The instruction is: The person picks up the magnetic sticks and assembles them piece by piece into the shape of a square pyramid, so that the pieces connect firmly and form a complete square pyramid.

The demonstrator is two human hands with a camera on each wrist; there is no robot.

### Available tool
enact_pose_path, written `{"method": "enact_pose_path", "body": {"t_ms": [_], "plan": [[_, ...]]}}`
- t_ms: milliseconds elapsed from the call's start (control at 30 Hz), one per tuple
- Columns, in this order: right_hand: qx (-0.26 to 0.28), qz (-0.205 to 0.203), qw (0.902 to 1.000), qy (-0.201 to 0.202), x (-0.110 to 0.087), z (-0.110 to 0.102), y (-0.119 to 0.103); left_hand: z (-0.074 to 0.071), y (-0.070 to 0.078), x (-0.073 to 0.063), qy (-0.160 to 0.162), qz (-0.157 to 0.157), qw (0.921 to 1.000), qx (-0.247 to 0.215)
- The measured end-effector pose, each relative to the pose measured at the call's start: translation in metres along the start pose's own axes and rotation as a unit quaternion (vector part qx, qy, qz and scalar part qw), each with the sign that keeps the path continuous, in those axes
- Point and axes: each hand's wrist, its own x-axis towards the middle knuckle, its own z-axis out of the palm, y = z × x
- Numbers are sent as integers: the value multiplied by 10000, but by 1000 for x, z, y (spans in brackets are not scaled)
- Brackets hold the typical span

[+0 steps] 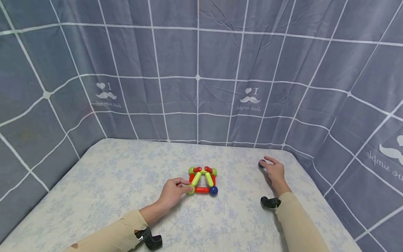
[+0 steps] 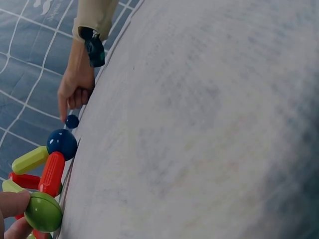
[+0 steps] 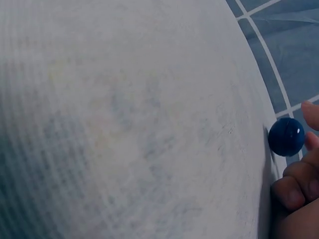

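Near the table's middle lies a frame of magnetic rods and balls. Its near side is a red rod (image 1: pixel 202 190) between a green ball (image 1: pixel 190 190) and a blue ball (image 1: pixel 213 190). My left hand (image 1: pixel 172 193) pinches that green ball (image 2: pixel 44 212) between thumb and finger. Two yellow-green rods (image 1: pixel 196 179) slope inward over the frame, ending in red pieces. Farther right, my right hand (image 1: pixel 275 173) holds a loose dark blue ball (image 3: pixel 286 137) at its fingertips, close to the table top. Its lower fingers are curled in the right wrist view.
A pale floral cloth covers the table (image 1: pixel 126 175). Grey-blue curtains (image 1: pixel 176 94) with white grid lines stand behind it and along both sides. Black wrist devices (image 1: pixel 150 239) are on both sleeves.
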Motion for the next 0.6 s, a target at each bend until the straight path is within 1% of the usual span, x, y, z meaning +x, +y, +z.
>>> {"method": "enact_pose_path", "body": {"t_ms": [333,600], "plan": [[-296,169,9990,-284,2,-1,1,0,1,-1,0,73,10000,-3],[-364,186,9991,-142,-1,2,2,0,-1,-2,-62,81,9999,-16]]}}
